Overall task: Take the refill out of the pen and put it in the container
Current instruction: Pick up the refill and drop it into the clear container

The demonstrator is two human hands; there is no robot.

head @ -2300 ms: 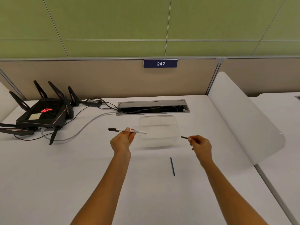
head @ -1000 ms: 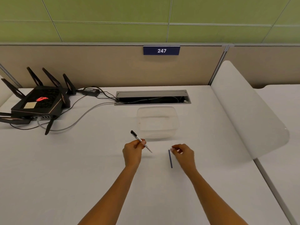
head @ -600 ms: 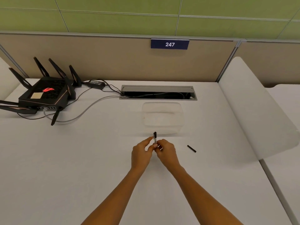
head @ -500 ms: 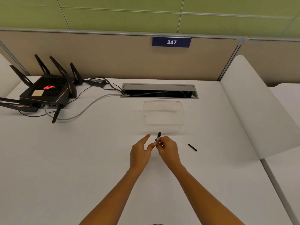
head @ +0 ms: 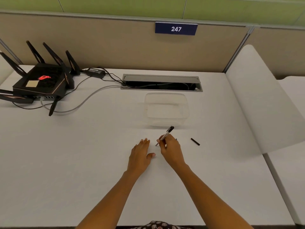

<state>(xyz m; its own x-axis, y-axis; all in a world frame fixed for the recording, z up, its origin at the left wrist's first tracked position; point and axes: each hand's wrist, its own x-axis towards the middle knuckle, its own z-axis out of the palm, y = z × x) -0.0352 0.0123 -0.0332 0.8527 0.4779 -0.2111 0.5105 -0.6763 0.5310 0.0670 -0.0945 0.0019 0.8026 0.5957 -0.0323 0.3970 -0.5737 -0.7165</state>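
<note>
Head: pen (head: 165, 135) cap-end up-right

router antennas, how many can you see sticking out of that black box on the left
7 in view: three upright along the back of the router, one at the far left, two low at the left edge, one pointing down in front. More may be hidden or out of frame.

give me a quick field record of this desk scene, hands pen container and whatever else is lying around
right hand: holding the pen, black end pointing up and away
left hand: open, empty, flat above the desk
container: clear, looks empty, just beyond the pen
small black piece: lying on the desk right of the right hand
refill: cannot tell where it is
router: far left, cabled
</note>
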